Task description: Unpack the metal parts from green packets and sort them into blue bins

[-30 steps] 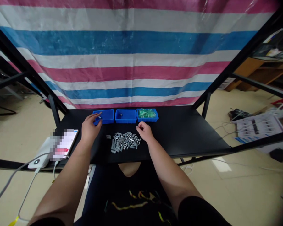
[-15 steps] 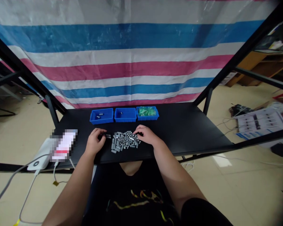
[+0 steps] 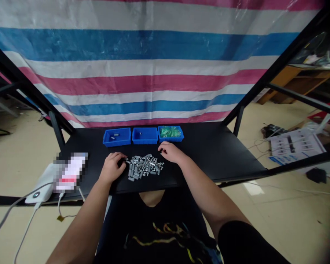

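Note:
A loose pile of small grey metal cylinders and screws (image 3: 145, 165) lies on the black tabletop. My left hand (image 3: 114, 167) rests at the pile's left edge, fingers curved and thumb apart from them, the fingertips by the nearest pieces. Just beyond the pile's upper right side is my right hand (image 3: 169, 151), its thumb and fingers drawn together. Whatever sits between those right fingertips is too small to make out. Behind the pile stand three blue bins: the left bin (image 3: 117, 143) holds a couple of grey cylinders, the middle bin (image 3: 145, 141) one small piece, the right bin (image 3: 171, 139) green-and-clear plastic packets.
A blurred-out phone (image 3: 70, 172) and a white power bank (image 3: 42, 185) with cables lie at the table's left end. A striped plastic sheet (image 3: 151, 66) hangs behind the table. Black frame posts (image 3: 238, 121) rise at both sides.
My right hand has lifted off the pile and moved up toward the right bin. My left hand has shifted slightly right, to the pile's edge. The camera view has tilted a little.

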The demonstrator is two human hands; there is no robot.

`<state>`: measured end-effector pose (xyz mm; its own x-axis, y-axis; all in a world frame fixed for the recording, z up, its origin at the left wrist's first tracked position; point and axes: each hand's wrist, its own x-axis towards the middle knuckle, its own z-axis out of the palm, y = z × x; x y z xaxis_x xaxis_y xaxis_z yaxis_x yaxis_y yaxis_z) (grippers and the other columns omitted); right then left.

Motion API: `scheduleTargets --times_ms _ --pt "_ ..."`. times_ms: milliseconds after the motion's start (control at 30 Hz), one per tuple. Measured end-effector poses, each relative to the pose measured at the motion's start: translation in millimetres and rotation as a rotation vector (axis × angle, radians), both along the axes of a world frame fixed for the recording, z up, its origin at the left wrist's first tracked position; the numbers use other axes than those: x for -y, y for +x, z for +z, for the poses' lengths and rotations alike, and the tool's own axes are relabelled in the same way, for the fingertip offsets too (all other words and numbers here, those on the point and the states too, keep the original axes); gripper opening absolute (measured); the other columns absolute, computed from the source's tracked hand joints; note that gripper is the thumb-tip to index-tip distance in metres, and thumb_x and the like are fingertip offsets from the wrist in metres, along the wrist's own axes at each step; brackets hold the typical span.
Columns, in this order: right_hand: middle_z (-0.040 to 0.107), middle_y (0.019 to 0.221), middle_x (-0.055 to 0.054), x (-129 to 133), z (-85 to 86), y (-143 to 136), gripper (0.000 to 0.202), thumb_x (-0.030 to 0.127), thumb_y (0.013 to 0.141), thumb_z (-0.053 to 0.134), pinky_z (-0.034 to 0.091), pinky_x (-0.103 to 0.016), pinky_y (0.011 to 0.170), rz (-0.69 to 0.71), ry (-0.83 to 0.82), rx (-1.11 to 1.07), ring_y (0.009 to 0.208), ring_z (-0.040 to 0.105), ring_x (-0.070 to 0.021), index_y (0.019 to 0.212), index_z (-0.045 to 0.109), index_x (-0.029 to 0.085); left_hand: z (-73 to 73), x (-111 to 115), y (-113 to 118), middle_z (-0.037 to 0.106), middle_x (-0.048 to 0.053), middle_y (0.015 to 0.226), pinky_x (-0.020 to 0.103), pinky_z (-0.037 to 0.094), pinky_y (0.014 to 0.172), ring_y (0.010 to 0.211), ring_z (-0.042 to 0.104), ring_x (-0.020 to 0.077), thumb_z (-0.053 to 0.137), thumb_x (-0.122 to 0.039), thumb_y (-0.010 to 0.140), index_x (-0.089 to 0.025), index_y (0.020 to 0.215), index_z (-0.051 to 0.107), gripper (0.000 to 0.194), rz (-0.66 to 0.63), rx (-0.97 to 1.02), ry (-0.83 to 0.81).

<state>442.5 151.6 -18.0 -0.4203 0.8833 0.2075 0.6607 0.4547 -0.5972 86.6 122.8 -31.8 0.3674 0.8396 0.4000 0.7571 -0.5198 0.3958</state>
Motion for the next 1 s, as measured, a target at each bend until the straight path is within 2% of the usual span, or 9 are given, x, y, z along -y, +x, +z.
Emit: scheduleTargets --times_ms 200,367,567,633,700,767,833,933,1000 --pt "0.069 0.108 -0.008 -1.0 4.7 -9.9 0.03 0.011 0.088 0.067 0.051 -0.028 0.08 -0.09 -0.023 0.097 0.077 0.064 -0.0133 0.116 0.075 0.017 -0.8 -0.9 0.1 0.072 0.005 0.101 0.041 0.048 0.092 0.096 0.063 0.0247 0.059 -0.025 0.087 -0.023 0.098 0.07 0.016 0.021 0.006 -0.004" --pt "0.073 0.088 -0.006 -9.1 11.7 -22.6 0.012 0.01 0.083 0.07 0.049 -0.028 0.079 -0.177 -0.084 0.237 0.081 0.066 -0.0175 0.083 0.079 0.019 -1.3 -0.9 0.0 0.071 0.006 0.099 0.041 0.048 0.092 0.095 0.061 0.0248 0.058 -0.026 0.088 -0.022 0.098 0.07 0.016 0.036 0.009 -0.011" --pt "0.07 0.073 0.0 -15.2 25.8 -25.0 0.018 0.003 0.064 0.075 0.043 -0.024 0.062 -0.17 -0.235 0.266 0.068 0.062 -0.0146 0.064 0.069 0.02 -0.9 -0.1 0.5 0.07 0.006 0.098 0.041 0.048 0.091 0.094 0.061 0.0246 0.058 -0.025 0.088 -0.023 0.098 0.07 0.015 0.04 0.014 -0.018" --pt "0.067 0.069 0.001 -18.1 28.0 -27.3 0.018 0.003 0.063 0.074 0.044 -0.024 0.062 -0.108 -0.243 0.192 0.065 0.061 -0.014 0.062 0.067 0.02 -0.7 0.2 0.2 0.07 0.006 0.098 0.041 0.048 0.09 0.094 0.061 0.0248 0.058 -0.025 0.088 -0.023 0.097 0.07 0.015 0.045 0.01 -0.024" --pt "0.065 0.07 0.002 -21.4 28.9 -32.1 0.012 0.01 0.068 0.074 0.048 -0.024 0.064 -0.11 -0.174 -0.047 0.066 0.064 -0.0143 0.069 0.067 0.02 -1.0 0.1 -0.3 0.07 0.006 0.099 0.041 0.048 0.091 0.095 0.061 0.0249 0.058 -0.024 0.087 -0.023 0.098 0.07 0.016 0.043 0.011 -0.026" --pt "0.067 0.083 0.0 -23.3 28.6 -38.0 0.011 0.02 0.075 0.074 0.052 -0.025 0.067 -0.219 -0.039 -0.346 0.073 0.068 -0.0153 0.083 0.067 0.02 -1.8 -0.5 -0.9 0.07 0.006 0.099 0.041 0.048 0.091 0.095 0.061 0.025 0.058 -0.023 0.087 -0.023 0.098 0.07 0.016 0.038 0.013 -0.021" --pt "0.066 0.099 -0.003 -21.9 26.9 -41.4 0.019 0.028 0.077 0.076 0.054 -0.026 0.069 -0.345 0.085 -0.494 0.075 0.068 -0.0151 0.091 0.066 0.02 -3.1 -1.6 -1.2 0.07 0.006 0.098 0.041 0.048 0.091 0.095 0.061 0.025 0.058 -0.023 0.087 -0.023 0.098 0.069 0.016 0.033 0.014 -0.012" --pt "0.065 0.098 -0.002 -11.8 20.1 -36.6 0.011 0.023 0.078 0.071 0.053 -0.028 0.071 -0.407 0.158 -0.387 0.067 0.063 -0.0124 0.087 0.065 0.021 -5.1 -2.4 -1.5 0.071 0.006 0.098 0.041 0.049 0.09 0.094 0.062 0.025 0.058 -0.024 0.087 -0.023 0.098 0.07 0.016 0.036 0.015 -0.003" --pt "0.065 0.088 0.0 -0.5 13.8 -26.6 0.011 0.014 0.077 0.065 0.051 -0.027 0.071 -0.389 0.108 -0.264 0.067 0.059 -0.0125 0.086 0.066 0.021 -5.6 -1.2 -1.6 0.072 0.005 0.098 0.04 0.049 0.09 0.094 0.063 0.0248 0.059 -0.024 0.087 -0.024 0.098 0.07 0.015 0.041 0.025 -0.002"
